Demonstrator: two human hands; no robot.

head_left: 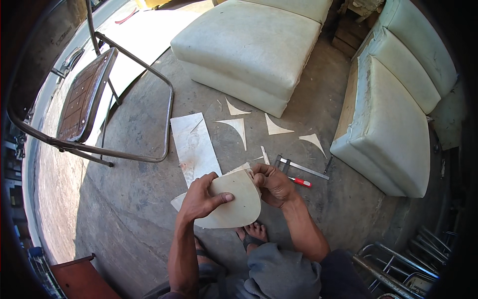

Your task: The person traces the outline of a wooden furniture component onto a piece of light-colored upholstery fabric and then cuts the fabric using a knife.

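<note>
My left hand grips a pale, thin board with a rounded lower edge, thumb on its face. My right hand pinches the board's upper right edge, where it looks layered or splintered. Beyond the board, a white rectangular sheet lies on the concrete floor. Curved triangular offcuts lie scattered above and to the right. A metal clamp with a red handle lies just past my right hand, beside a narrow pale strip. My sandalled feet show below the board.
A folding chair with a metal frame stands left, near a large pale sheet. A white upholstered seat sits ahead, another padded piece right. Metal tube frames are at lower right, a reddish-brown object at lower left.
</note>
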